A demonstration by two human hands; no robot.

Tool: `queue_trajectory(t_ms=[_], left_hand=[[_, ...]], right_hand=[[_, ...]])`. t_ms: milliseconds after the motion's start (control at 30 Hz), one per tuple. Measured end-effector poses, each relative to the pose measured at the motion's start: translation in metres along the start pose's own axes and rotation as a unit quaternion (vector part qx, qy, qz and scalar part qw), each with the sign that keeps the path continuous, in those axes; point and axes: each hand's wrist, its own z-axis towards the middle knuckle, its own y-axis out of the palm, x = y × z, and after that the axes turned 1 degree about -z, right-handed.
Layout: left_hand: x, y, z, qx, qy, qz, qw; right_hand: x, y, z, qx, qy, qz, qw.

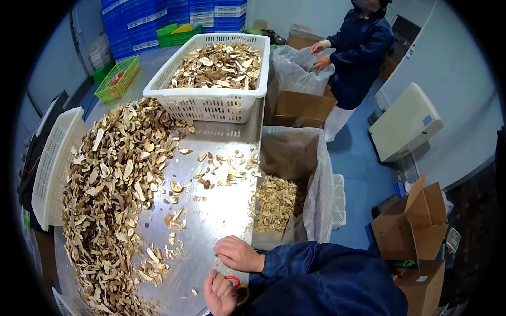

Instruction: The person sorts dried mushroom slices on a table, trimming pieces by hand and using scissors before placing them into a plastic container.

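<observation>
Blue flooring [353, 168] and pale walls [464, 105] surround your steel table [205, 216], with blue crates [147, 26] stacked at the far end. Before those stacks sits one lime-green basket [117, 87] with something red inside. At your right, a plastic-lined box [319, 195] stands against the table edge, paler slices [276, 197] inside it and one white crate [338, 200] just beyond. Farther off, one co-worker [361, 58] in a dark blue jacket has two hands over a clear plastic bag [290, 66] in a carton [300, 108]. Behind you, two cardboard boxes [390, 234] and one off-white machine [406, 124] take up floor space.

Count three white baskets around your table: one full basket [211, 107] at the far end, one tilted basket [52, 174] across from you, one partly visible basket [67, 304] at the lower left. Your sliced mushrooms [116, 179], too many to count, lie in a long heap along the opposite side, loose pieces scattered towards the middle.

Your right hand [238, 254] is at the near edge, fingers bent and close together. Your left hand [220, 293] has its fingers curled in, beside one pair of red-handled scissors [232, 278]; you cannot tell whether it grips them.
</observation>
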Motion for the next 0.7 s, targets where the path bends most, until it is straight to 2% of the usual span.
queue_trajectory(t_ms=[700], left_hand=[[0.0032,-0.0051,-0.0027,-0.002,0.004,0.003,1.0]], right_hand=[[-0.002,-0.0006,-0.0004,-0.001,-0.002,0.003,1.0]])
